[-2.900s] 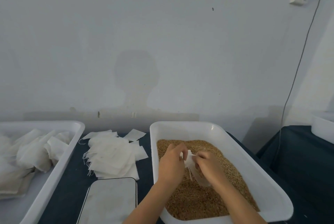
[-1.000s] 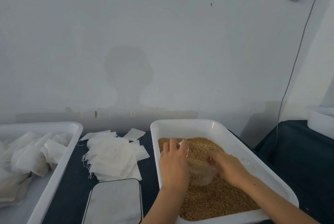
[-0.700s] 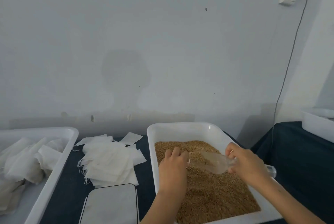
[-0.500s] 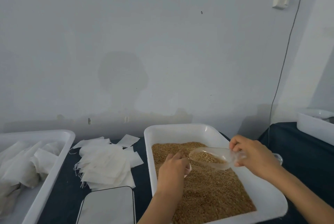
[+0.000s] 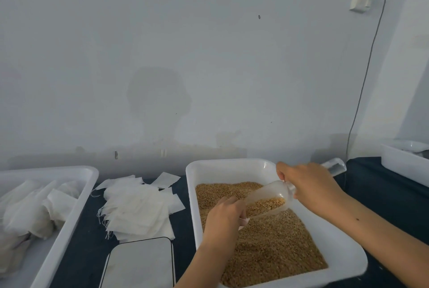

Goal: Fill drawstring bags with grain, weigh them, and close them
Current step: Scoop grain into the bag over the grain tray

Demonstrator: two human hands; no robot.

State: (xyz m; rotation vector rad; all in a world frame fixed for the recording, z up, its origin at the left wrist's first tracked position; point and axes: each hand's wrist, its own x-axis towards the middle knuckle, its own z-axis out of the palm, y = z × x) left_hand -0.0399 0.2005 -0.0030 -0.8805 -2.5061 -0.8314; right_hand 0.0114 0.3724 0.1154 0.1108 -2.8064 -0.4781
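Your right hand [image 5: 310, 185] grips a grain-loaded scoop [image 5: 267, 198] tipped toward the bag your left hand [image 5: 224, 217] apparently pinches at centre frame; weighing and closing remain.

Low in the frame's centre-right, the white rectangular plastic tub [image 5: 343, 262] of brown grain [image 5: 274, 248] is partly occupied: the left hand [image 5: 226, 215] and the right hand [image 5: 308, 185], holding a clear plastic scoop [image 5: 267, 197], hang over its upper half, so open grain remains only toward the lower right. Left of the tub, a heap of flat white cloth bags [image 5: 137, 211] and a white flat scale [image 5: 141, 264] cover the dark tablecloth [image 5: 86, 241], leaving narrow strips. The long white tray [image 5: 69, 222] at lower left seems crowded with filled bags.
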